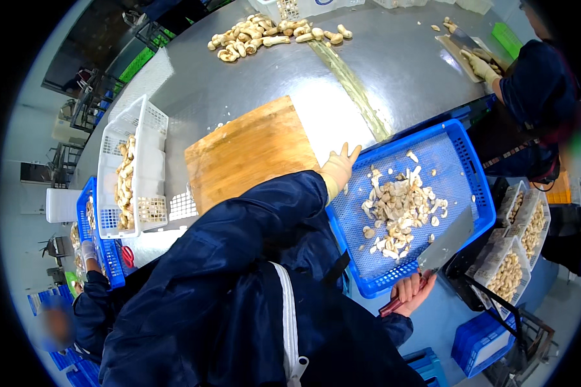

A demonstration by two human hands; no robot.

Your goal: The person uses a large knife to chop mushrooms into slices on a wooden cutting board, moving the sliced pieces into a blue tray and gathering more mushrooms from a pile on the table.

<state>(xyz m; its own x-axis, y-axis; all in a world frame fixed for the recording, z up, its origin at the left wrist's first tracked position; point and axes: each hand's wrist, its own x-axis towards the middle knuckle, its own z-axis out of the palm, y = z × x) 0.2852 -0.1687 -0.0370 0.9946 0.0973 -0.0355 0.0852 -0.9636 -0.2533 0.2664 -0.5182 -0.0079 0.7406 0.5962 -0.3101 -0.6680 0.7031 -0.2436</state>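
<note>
right grip holds one wide gray metal knife over one blue plastic tray; left grip, spread wide, covers some edge near one tan wooden board.

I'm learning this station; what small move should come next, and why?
Probably move the knife to the cutting board: the right hand holds it, blade over the blue basket, where sliced mushrooms lie, while whole mushrooms lie beyond the board.

l hand spread (gloved), r hand curled
</note>
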